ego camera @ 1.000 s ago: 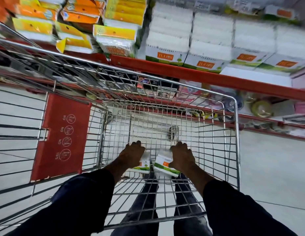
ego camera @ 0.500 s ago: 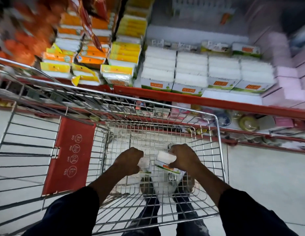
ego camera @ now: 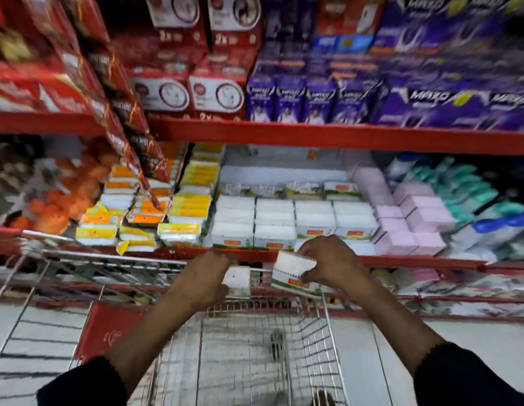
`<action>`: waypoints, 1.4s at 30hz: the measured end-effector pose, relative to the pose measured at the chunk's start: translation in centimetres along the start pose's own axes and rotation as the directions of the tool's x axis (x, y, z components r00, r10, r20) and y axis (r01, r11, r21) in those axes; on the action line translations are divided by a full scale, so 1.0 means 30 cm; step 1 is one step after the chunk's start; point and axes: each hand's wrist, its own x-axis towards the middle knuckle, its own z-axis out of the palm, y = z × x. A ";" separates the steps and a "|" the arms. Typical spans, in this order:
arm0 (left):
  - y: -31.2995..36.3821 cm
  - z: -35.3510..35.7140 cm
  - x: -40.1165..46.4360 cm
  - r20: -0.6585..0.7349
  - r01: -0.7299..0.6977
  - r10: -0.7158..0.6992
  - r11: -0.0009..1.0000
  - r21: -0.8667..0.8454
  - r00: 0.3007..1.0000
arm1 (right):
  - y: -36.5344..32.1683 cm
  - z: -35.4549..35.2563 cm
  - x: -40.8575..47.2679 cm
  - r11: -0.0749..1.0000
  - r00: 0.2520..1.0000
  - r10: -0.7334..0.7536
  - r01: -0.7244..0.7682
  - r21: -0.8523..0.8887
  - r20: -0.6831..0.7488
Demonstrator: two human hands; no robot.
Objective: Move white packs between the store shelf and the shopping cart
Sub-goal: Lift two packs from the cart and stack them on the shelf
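My left hand (ego camera: 206, 276) grips a white pack (ego camera: 238, 278), held above the far rim of the wire shopping cart (ego camera: 328, 317). My right hand (ego camera: 331, 263) grips a second white pack (ego camera: 293, 271) with a green and orange label, tilted, just in front of the red shelf edge (ego camera: 416, 261). Rows of the same white packs (ego camera: 293, 221) are stacked on the shelf behind the hands. The cart basket below looks bare, its wire floor visible.
Yellow and orange packs (ego camera: 181, 212) lie left of the white stack, pink packs (ego camera: 413, 221) to its right. Red boxes (ego camera: 196, 92) and purple boxes (ego camera: 328, 101) fill the shelf above. The cart's red child-seat flap (ego camera: 108, 332) is at lower left.
Both hands have lifted the two white packs out of the cart basket and up to the shelf edge. The view has swung upward toward the shelves.
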 end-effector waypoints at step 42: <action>0.594 0.022 0.608 -0.085 0.015 -0.022 0.996 -0.093 0.996 | 0.604 -0.135 0.167 0.992 0.987 0.032 -0.013 0.124 -0.156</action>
